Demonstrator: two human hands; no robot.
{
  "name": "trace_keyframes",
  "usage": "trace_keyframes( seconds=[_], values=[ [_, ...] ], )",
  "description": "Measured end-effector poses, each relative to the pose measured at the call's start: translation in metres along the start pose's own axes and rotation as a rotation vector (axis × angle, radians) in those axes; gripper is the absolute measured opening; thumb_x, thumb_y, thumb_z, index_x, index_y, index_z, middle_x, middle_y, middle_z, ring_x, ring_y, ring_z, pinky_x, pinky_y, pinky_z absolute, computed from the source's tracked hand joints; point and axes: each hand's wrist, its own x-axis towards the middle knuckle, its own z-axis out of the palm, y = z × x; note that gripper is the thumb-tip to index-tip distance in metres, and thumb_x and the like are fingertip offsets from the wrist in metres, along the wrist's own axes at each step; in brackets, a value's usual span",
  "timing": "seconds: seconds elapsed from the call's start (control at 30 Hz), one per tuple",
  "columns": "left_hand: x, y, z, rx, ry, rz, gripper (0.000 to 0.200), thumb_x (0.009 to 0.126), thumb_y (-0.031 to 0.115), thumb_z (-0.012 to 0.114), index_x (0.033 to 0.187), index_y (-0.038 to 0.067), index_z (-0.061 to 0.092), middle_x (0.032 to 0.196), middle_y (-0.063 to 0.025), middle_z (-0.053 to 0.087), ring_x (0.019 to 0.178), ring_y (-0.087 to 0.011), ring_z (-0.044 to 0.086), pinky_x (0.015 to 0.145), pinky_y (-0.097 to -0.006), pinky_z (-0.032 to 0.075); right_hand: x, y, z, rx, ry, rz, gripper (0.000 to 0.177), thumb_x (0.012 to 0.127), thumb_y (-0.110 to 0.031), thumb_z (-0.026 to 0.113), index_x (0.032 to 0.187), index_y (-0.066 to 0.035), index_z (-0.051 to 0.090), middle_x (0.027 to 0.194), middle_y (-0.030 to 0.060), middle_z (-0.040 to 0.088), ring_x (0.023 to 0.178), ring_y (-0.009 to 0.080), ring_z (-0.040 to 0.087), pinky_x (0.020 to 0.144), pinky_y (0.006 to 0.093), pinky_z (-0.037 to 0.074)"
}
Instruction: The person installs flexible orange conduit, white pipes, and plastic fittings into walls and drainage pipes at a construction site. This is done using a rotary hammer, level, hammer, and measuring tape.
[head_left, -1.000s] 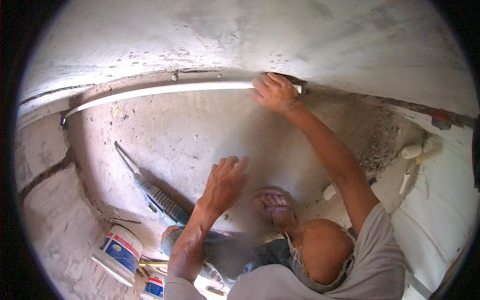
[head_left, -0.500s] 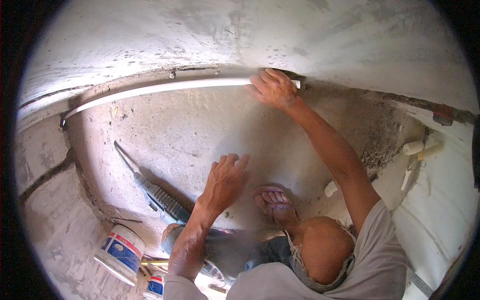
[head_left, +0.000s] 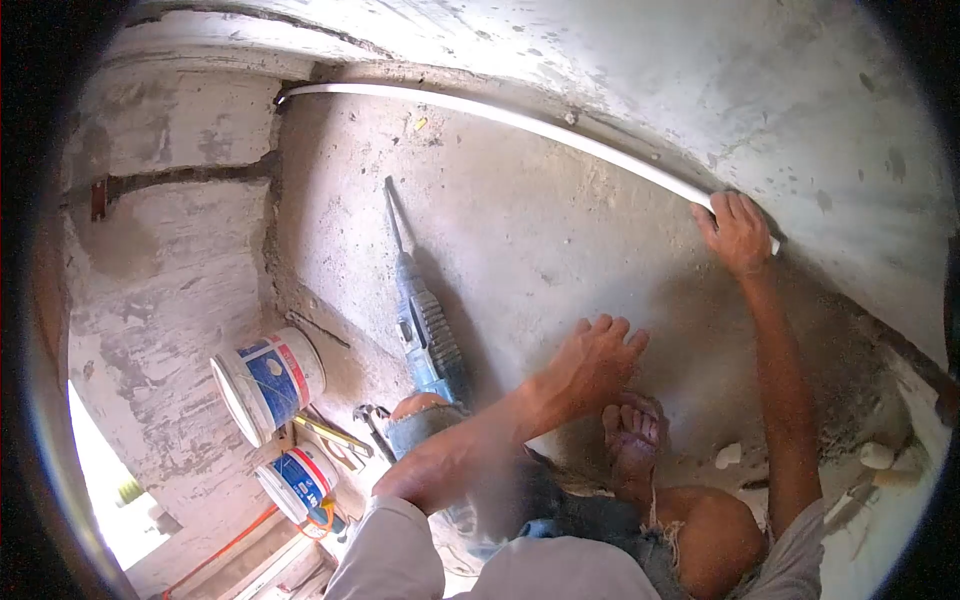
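Note:
A long white plastic pipe [head_left: 540, 127] lies along the foot of the wall, its far end at the corner on the left. My right hand [head_left: 737, 232] is wrapped round it close to the near end, which sticks out a little past my fingers. Over the concrete floor [head_left: 530, 240], in front of my foot [head_left: 636, 435], my left hand [head_left: 592, 360] hangs with bent, parted fingers and nothing visible in it. To the left of that hand a blue rotary hammer [head_left: 425, 330] with a long chisel bit rests on the floor.
Two white buckets, the larger bucket [head_left: 270, 385] and the smaller bucket [head_left: 300, 483], are at the lower left. Beside them lie a yellow-handled tool [head_left: 330, 432] and a hammer [head_left: 372, 425]. A chased groove [head_left: 180, 180] crosses the left wall. Rubble [head_left: 860, 400] lies at right.
My view has turned to the left, so the buckets and left wall show more fully. My right hand still grips the pipe near its end. My left hand stays off the pipe.

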Motion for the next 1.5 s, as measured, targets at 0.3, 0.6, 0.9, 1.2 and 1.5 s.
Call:
trace_keyframes(
  seconds=[0.3,0.6,0.9,1.2,1.5],
  values=[
    [-0.052,0.007,-0.015,0.012,0.067,-0.033,0.047,0.078,0.02,0.066,0.119,0.002,0.054,0.102,-0.0135,0.056,0.096,-0.0275,0.055,0.077,-0.0388,0.045,0.0,-0.014,-0.005,-0.034,0.03,0.068,0.027,0.09,-0.033,0.061,0.091,-0.007,0.057,0.082,0.01,0.059,0.083,0.0282,0.061,0.075,0.0391,0.051],
    [-0.137,0.02,-0.02,-0.096,0.127,-0.18,0.05,0.083,0.013,0.055,0.131,0.0,0.047,0.113,-0.0157,0.052,0.103,-0.0271,0.053,0.083,-0.0379,0.044,0.001,-0.031,-0.025,-0.194,-0.491,0.189,0.037,0.093,-0.031,0.057,0.119,-0.004,0.055,0.119,0.0181,0.053,0.114,0.033,0.051,0.097,0.0465,0.044],
    [-0.209,0.023,-0.012,-0.166,0.245,-0.291,0.054,0.082,0.014,0.054,0.133,0.0,0.047,0.117,-0.0158,0.051,0.105,-0.0272,0.052,0.083,-0.0391,0.044,-0.046,-0.167,-0.048,0.353,-0.786,0.272,0.06,0.092,-0.021,0.056,0.14,0.004,0.03,0.12,0.026,0.053,0.099,0.0373,0.062,0.078,0.0412,0.055],
    [-0.273,0.038,-0.03,-0.467,0.335,-0.224,0.063,0.076,0.019,0.063,0.136,0.006,0.047,0.126,-0.0206,0.049,0.109,-0.0332,0.052,0.086,-0.0451,0.043,-0.085,-0.308,-0.058,0.772,-0.84,0.489,0.071,0.086,-0.019,0.059,0.141,0.004,0.02,0.117,0.0373,0.05,0.107,0.0489,0.053,0.094,0.0506,0.043],
    [-0.329,0.057,-0.021,-0.303,0.483,-0.414,0.049,0.081,0.016,0.062,0.127,0.003,0.053,0.117,-0.0178,0.056,0.106,-0.034,0.056,0.089,-0.0447,0.045,-0.07,-0.355,-0.082,0.774,-1.054,0.701,0.083,0.091,-0.029,0.056,0.146,0.007,0.005,0.147,0.0335,0.022,0.134,0.0415,0.032,0.109,0.0413,0.032]
  ],
)
